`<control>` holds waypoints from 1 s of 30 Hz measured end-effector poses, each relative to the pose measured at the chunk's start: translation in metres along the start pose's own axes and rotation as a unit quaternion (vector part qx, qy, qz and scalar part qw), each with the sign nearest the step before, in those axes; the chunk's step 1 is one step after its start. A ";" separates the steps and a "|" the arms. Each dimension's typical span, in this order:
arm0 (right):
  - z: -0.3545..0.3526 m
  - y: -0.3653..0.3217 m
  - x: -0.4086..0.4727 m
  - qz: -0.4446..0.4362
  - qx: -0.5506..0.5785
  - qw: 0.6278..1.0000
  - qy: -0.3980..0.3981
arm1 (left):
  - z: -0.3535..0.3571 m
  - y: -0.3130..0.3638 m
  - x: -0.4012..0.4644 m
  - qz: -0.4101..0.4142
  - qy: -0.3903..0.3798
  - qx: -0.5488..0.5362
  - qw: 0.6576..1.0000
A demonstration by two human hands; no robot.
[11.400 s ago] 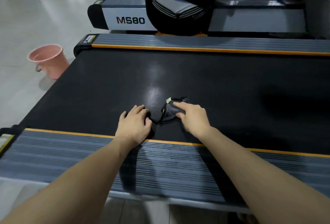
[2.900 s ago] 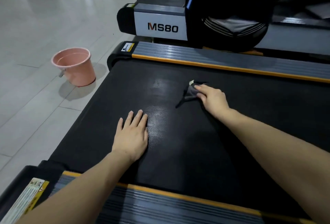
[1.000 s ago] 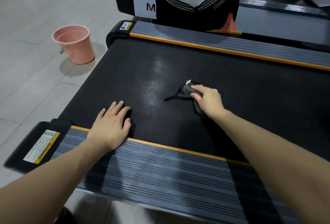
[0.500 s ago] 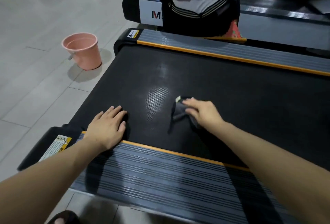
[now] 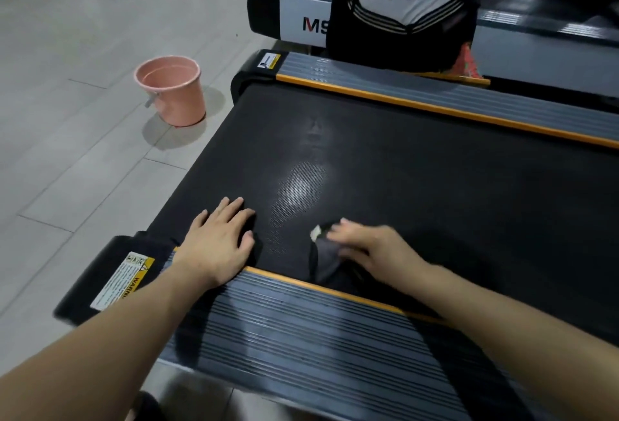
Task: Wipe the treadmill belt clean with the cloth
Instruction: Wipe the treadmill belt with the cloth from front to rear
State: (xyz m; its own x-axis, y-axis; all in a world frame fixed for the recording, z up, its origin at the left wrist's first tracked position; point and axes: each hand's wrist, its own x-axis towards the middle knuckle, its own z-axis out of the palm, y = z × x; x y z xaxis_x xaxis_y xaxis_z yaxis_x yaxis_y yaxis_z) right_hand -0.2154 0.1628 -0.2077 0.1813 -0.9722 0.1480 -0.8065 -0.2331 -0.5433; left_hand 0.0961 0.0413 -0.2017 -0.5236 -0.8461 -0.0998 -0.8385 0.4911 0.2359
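Note:
The black treadmill belt (image 5: 418, 166) fills the middle of the view, with a dull shine near its centre. A dark grey cloth (image 5: 326, 258) with a small white tag lies on the belt close to the near orange-edged side rail (image 5: 301, 330). My right hand (image 5: 375, 248) presses on the cloth, fingers lying over it and blurred by motion. My left hand (image 5: 219, 241) rests flat on the belt at its near left corner, fingers spread and holding nothing.
A pink bucket (image 5: 172, 90) stands on the tiled floor left of the treadmill. A person in dark clothes (image 5: 402, 8) crouches beyond the far rail (image 5: 435, 95), in front of another treadmill (image 5: 301, 15). A warning sticker (image 5: 122, 281) marks the near left end cap.
My right hand has dragged the cloth back across the belt toward the near rail. The left hand has stayed at the near left corner. The view has shifted slightly.

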 end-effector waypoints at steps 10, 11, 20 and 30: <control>0.011 -0.018 0.030 0.092 0.010 0.991 0.094 | 0.000 -0.001 0.000 0.000 0.004 -0.016 1.000; 0.021 -0.035 0.009 0.072 0.034 0.995 0.053 | -0.001 0.000 -0.001 -0.002 0.006 -0.018 1.000; 0.011 0.005 0.088 0.027 -0.070 0.994 0.079 | -0.002 0.002 -0.003 -0.015 0.033 -0.038 0.999; 0.038 -0.049 0.037 0.018 0.034 0.999 -0.008 | -0.005 -0.001 0.002 -0.093 0.056 -0.075 0.991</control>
State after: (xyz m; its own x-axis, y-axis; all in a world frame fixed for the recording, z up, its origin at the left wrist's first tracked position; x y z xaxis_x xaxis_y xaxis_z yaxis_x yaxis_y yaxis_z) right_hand -0.1481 0.1374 -0.2074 0.1622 -0.9801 0.1146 -0.7729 -0.1984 -0.6028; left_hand 0.0963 0.0385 -0.1975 -0.3344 -0.9411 -0.0495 -0.8830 0.2945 0.3654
